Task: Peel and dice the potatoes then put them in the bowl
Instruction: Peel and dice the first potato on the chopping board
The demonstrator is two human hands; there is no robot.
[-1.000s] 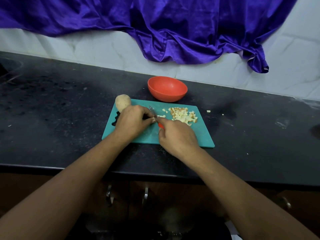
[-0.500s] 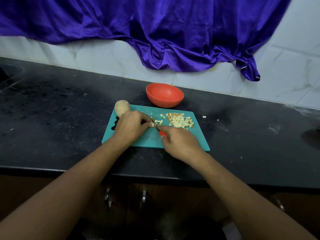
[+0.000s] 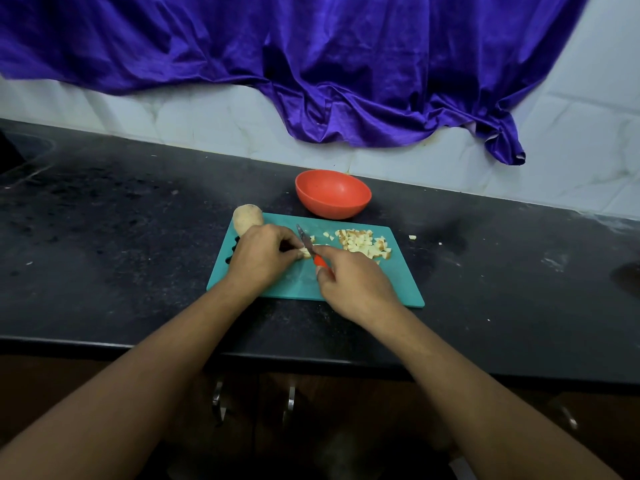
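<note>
Head view: one whole potato [image 3: 246, 218] lies at the far left corner of one teal cutting board [image 3: 403, 285], its long axis partly hidden. One pile of dice [image 3: 363, 243] sits far right. One red bowl [image 3: 332, 194] behind shows a bare inside. The left hand [image 3: 263, 256] pinches a potato piece [image 3: 304, 252]; the right hand [image 3: 353, 285] grips one knife [image 3: 306, 241], blade pointing away.

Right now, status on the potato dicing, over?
Left hand pinches potato piece, right hand grips knife. Diced pile on cutting board, bowl looks empty, one whole potato waiting. Nothing in the way.
</note>
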